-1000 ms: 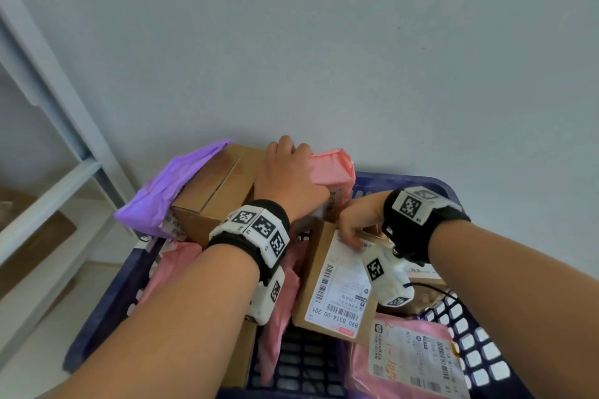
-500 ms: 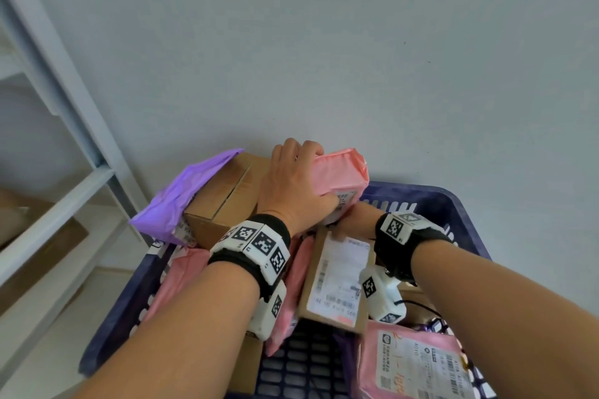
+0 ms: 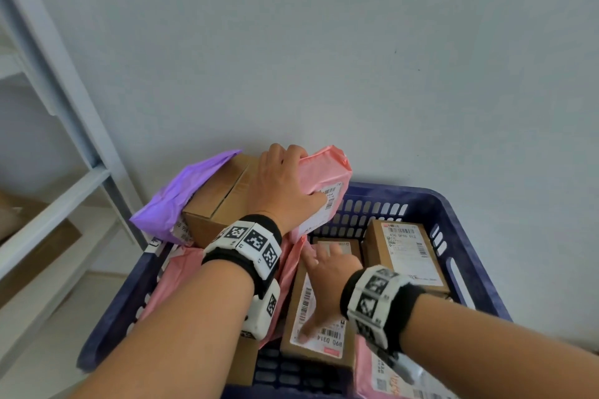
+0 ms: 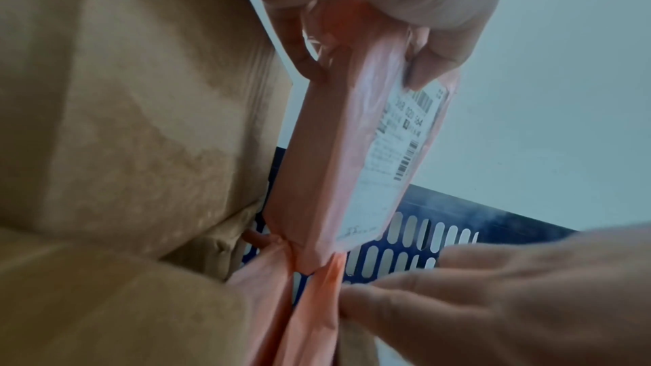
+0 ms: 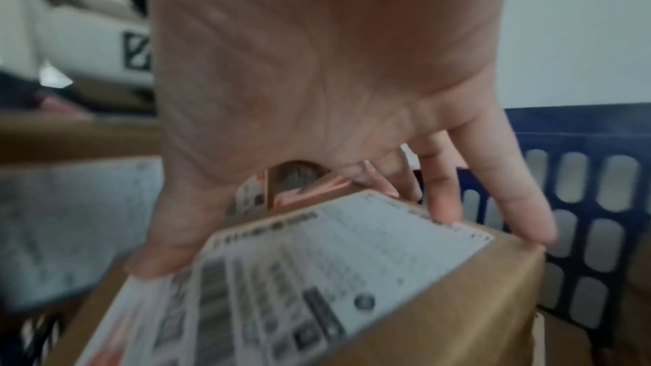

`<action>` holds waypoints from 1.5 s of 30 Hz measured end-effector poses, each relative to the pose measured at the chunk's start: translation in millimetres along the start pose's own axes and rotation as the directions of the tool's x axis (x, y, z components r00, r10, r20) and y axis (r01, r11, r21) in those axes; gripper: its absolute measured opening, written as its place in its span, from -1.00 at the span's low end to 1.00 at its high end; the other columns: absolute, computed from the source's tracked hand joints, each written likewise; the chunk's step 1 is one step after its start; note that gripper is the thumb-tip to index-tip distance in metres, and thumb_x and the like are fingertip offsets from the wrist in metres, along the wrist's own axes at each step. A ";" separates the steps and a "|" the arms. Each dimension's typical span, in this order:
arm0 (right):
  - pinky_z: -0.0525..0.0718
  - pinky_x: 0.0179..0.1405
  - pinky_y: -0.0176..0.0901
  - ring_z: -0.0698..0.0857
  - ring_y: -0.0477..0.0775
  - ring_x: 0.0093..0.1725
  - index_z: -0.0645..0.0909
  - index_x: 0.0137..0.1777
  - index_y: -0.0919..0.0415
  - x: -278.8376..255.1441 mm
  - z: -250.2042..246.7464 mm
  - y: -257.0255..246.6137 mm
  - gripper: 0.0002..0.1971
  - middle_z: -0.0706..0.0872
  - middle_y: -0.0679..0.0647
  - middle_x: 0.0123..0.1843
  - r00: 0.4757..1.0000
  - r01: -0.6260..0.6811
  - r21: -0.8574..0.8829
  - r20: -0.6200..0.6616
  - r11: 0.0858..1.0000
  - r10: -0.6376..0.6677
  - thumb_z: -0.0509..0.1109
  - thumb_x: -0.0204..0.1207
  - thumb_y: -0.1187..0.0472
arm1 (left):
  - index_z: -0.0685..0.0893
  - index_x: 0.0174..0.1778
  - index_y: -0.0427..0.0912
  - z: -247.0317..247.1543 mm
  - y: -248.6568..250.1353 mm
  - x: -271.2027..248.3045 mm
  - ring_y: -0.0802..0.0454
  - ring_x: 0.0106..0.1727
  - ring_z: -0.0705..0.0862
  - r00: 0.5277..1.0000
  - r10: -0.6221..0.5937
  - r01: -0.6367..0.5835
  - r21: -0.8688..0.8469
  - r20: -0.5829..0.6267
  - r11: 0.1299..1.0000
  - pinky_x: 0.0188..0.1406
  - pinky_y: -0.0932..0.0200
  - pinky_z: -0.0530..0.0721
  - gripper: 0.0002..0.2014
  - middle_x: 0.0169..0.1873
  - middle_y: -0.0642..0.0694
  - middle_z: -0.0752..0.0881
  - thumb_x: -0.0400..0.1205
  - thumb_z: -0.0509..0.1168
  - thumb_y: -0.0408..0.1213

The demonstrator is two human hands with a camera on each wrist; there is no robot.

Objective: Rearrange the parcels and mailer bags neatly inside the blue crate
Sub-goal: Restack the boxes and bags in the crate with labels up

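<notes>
2 hands busy over the blue crate [image 3: 470,207]. Pink mailer bag [image 3: 327,178] up on end at the far-left corner, long axis near vertical, leaning against the big cardboard box [image 3: 220,194]; pinched at its top edge in the left hand [image 3: 282,185], fingers curled over the far side, thumb on the labelled face. Purple mailer bag [image 3: 181,191] draped off that box's far side. Just below and to the right, labelled parcel [image 3: 319,317] lying flat, long axis running front to back, under the right hand [image 3: 327,282]: fingers spread and nearly straight, tips hooked on its far edge, thumb down on the label. Second labelled parcel [image 3: 406,253] alongside it by the right wall. Gap at the crate's back wall sits directly under the pink bag, so left hand nearest for dropping it in. Compared with 0.5 s ago: parcel laid down flatter and slid back, right hand spread over it, far-right parcel newly uncovered.
</notes>
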State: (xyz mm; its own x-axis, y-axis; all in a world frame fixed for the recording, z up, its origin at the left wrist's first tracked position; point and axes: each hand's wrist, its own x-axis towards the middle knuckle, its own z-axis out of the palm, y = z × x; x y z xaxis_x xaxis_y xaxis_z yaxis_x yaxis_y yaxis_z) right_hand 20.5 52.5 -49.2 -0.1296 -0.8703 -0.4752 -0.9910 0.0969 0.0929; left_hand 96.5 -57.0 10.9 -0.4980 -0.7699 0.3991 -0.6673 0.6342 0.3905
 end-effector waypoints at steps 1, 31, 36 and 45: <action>0.53 0.36 0.25 0.29 0.26 0.52 -0.25 0.68 0.21 -0.5 5.0 -4.2 0.48 0.26 0.20 0.57 1.000 -0.008 -0.028 -0.016 1.000 0.008 0.53 -0.04 -0.50 | 0.48 0.23 -0.02 0.0 0.5 -0.2 -0.02 0.08 0.47 1.000 0.003 -0.003 0.004 -0.002 1.000 -0.09 0.18 0.35 -0.44 0.06 -0.04 0.47 0.34 0.44 0.03; 0.36 0.39 0.50 0.12 0.46 0.58 0.03 0.67 0.14 -0.8 -12.8 -16.6 -0.09 -0.01 0.23 0.66 0.996 0.032 -0.260 0.094 0.965 -0.008 0.46 0.47 -0.08 | 0.47 0.23 -0.02 5.3 0.7 5.4 -0.04 0.12 0.48 0.999 -0.039 0.039 -0.002 0.002 0.999 -0.03 0.14 0.45 -0.46 0.09 -0.05 0.47 0.37 0.44 0.02; 0.56 0.30 0.28 0.32 0.50 0.42 0.18 0.63 0.16 10.6 -15.2 4.4 -0.26 0.16 0.18 0.60 0.995 0.101 -0.195 0.004 0.975 -0.102 0.43 0.51 0.14 | 0.46 0.23 0.00 4.5 -0.3 7.3 -0.01 0.12 0.46 0.999 -0.040 0.040 -0.002 0.022 0.999 -0.04 0.17 0.42 -0.46 0.08 -0.03 0.45 0.37 0.44 0.03; 0.63 0.22 0.00 0.39 0.18 0.45 0.13 0.60 0.13 9.9 3.7 54.5 -0.16 0.28 0.17 0.51 0.956 0.212 -0.183 -0.164 0.960 -0.243 0.53 0.40 0.15 | 0.46 0.25 -0.01 4.9 -2.8 8.6 -0.02 0.12 0.47 0.999 -0.027 0.026 0.023 0.047 0.999 -0.06 0.17 0.40 -0.45 0.10 -0.04 0.46 0.38 0.44 0.04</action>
State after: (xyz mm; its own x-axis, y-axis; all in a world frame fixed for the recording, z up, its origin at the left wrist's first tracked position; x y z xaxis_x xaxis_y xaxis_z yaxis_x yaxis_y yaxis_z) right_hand -34.9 51.0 -52.1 0.1222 -0.9350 -0.3329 -0.9725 -0.1798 0.1481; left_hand 91.4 -65.7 9.2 -0.5051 -0.7894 0.3489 -0.6925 0.6120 0.3820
